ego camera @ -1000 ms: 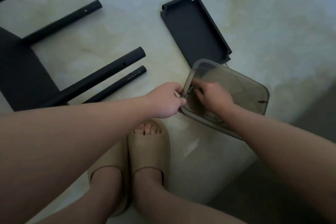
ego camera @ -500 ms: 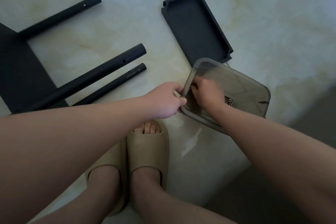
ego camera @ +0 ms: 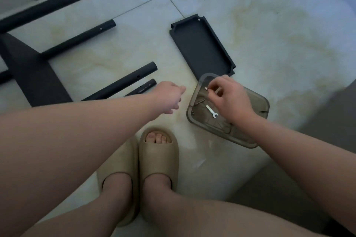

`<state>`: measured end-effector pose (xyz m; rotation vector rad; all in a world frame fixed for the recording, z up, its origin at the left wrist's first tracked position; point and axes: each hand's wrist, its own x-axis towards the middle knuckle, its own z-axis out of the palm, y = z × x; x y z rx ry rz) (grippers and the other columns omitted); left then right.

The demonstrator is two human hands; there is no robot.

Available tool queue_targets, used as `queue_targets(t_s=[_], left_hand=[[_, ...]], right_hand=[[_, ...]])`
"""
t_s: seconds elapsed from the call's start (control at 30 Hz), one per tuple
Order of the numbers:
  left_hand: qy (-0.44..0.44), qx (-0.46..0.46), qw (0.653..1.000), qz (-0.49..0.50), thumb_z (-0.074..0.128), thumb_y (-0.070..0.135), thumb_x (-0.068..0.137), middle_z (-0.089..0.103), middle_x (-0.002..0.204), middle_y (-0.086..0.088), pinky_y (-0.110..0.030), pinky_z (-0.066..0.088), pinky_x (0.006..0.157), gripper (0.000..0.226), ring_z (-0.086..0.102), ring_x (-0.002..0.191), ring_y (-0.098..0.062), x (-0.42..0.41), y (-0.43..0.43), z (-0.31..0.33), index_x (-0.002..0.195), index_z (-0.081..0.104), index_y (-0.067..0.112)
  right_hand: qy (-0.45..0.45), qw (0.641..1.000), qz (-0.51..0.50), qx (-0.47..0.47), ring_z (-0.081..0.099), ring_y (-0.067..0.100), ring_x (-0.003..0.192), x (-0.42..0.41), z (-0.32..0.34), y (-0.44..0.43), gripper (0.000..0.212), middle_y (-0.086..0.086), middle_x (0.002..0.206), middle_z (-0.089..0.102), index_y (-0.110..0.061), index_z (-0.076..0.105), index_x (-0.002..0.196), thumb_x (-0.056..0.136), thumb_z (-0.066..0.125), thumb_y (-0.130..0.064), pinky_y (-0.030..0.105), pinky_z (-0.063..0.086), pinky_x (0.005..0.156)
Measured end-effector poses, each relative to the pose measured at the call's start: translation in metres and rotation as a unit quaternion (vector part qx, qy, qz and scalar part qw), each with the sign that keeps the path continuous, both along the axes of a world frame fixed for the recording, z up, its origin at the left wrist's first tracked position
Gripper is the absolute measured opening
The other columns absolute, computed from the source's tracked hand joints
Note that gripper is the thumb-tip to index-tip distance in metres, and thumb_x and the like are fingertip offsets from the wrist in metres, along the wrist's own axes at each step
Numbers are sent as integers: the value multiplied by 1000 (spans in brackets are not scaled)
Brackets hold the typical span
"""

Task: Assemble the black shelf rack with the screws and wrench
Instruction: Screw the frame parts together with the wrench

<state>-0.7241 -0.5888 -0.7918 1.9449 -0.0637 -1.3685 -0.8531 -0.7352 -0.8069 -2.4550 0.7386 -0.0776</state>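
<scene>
The left hand [ego camera: 169, 98] has let go of the tray [ego camera: 266, 105] and reaches, loose and empty, toward the black tubes [ego camera: 123, 84]; the right hand [ego camera: 231, 98] pinches a screw [ego camera: 206, 88] above the tray. Keep that pinch firm (a dropped one rolls on tile [ego camera: 269, 25]); the wrench [ego camera: 212, 112] waits in the tray, shelf panel [ego camera: 200, 44] just beyond.

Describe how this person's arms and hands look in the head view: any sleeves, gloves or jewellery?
Both arms are bare as far as the frame reaches, with no sleeves in view. The left hand and right hand wear no gloves, and no watch, bracelet or ring shows, though the left hand is slightly blurred. The only clothing in view is a pair of plain beige open-toe slippers.
</scene>
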Motion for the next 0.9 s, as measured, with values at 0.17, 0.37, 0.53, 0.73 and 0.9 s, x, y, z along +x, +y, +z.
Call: queue_targets(t_s=[0.17,0.37,0.53,0.73,0.9], left_hand=[[162,-79,974,140,36,39,108,70,105,-14,-35,55,72,43,70,88,-26,17,8,62,106,61,4],[198,-151,953,172,38,12,99,57,56,-5,-23,53,50,28,60,46,-15,28,43,142,78,56,9],[144,-111,956,230,37,20,104,58,66,-5,-19,39,47,32,49,49,-12,32,102,183,82,57,9],[74,-72,961,255,25,-9,93,60,89,-11,-19,40,51,35,56,67,-13,43,196,192,94,56,5],[-7,-9,962,273,21,1,105,66,118,-18,-24,57,65,37,71,93,-22,72,261,175,121,54,0]], right_hand=[[-105,991,78,-3,60,18,70,25,82,36,3,-4,89,60,-10,70,90,92,69,-12,46,53,65],[-144,966,201,-69,62,27,75,46,172,86,13,2,95,64,-11,76,100,92,67,-8,45,52,62],[-185,955,221,-75,57,14,68,57,225,125,13,2,98,66,-9,76,103,95,65,-7,46,53,65],[-125,950,276,-75,63,8,92,83,244,182,23,-7,110,62,-16,69,120,101,57,-19,42,54,81],[21,937,342,-63,59,15,112,122,211,220,31,-8,123,60,-20,61,133,105,50,-26,34,48,94]])
